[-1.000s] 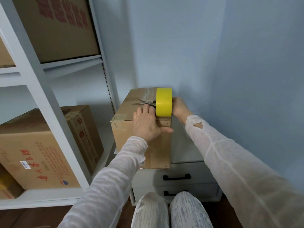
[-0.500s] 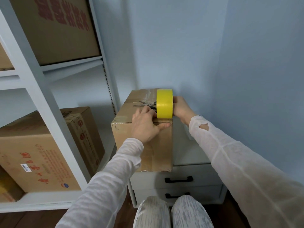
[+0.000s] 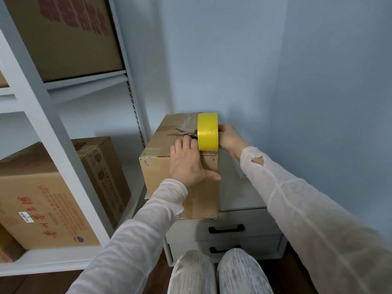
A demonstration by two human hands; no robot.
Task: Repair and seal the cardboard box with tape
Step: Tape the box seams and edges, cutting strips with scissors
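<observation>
Nothing has moved: the right hand [image 3: 230, 139] still grips the tape roll [image 3: 207, 132] on the box [image 3: 157, 172] edge. The left hand [image 3: 187, 164] presses flat beside it, so sealing has probably barely begun.

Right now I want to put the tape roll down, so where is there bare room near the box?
Two patches: the cardboard box top between the scissors and its left edge, and the cabinet top between the box's right side and the wall. The near right corner is crowded: tape roll, left hand, right hand.
</observation>
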